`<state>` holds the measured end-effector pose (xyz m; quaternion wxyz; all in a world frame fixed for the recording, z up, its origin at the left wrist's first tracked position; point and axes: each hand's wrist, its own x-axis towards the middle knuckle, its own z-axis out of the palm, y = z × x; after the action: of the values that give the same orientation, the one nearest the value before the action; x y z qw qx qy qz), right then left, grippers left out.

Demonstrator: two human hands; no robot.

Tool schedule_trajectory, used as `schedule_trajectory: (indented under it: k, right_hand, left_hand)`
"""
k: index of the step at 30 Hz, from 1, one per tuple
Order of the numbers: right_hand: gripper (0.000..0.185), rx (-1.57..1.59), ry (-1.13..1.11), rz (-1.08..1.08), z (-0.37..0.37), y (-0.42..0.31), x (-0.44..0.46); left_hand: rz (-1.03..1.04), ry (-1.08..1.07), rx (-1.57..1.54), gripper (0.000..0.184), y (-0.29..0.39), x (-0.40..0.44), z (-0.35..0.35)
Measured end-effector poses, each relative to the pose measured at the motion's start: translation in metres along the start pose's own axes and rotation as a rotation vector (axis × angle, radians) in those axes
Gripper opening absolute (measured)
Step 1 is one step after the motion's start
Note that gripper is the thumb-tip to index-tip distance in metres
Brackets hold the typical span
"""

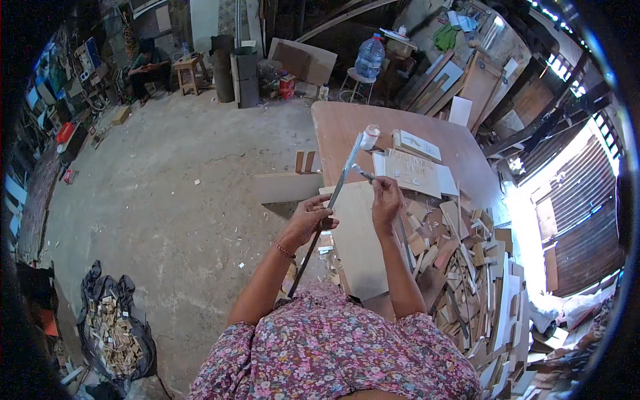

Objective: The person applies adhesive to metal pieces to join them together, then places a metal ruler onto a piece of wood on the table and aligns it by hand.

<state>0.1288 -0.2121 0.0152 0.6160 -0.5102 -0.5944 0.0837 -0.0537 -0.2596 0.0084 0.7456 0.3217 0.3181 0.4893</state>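
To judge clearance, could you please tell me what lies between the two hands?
The head view shows a pale board, lower down, between left hand and right hand.

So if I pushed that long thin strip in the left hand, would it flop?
Probably not much: the strip runs straight beyond the left hand, so it seems fairly stiff. It's likely light, being so narrow. Its whitish upper end might feel slippery if it's wet.

No writing can be read, the marks on the light board [408,172] on the far table [343,123] being too small to make out.
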Motion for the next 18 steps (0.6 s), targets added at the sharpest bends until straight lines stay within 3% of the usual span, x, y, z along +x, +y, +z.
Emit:
schedule_trajectory:
  k: [6,11,18]
  right_hand:
    - [0.012,-0.049,-0.068,0.019,0.004,-0.006,-0.018]
    - [0.012,-0.103,-0.082,-0.215,0.011,-0.008,-0.018]
    - [0.017,-0.299,-0.096,-0.357,0.007,-0.009,-0.021]
  left_hand:
    - [0.054,0.034,0.03,0.033,-0.012,0.009,-0.012]
    - [0.041,0.05,0.047,0.03,-0.006,0.002,-0.006]
    - [0.063,0.06,0.05,0.026,0.004,-0.003,-0.006]
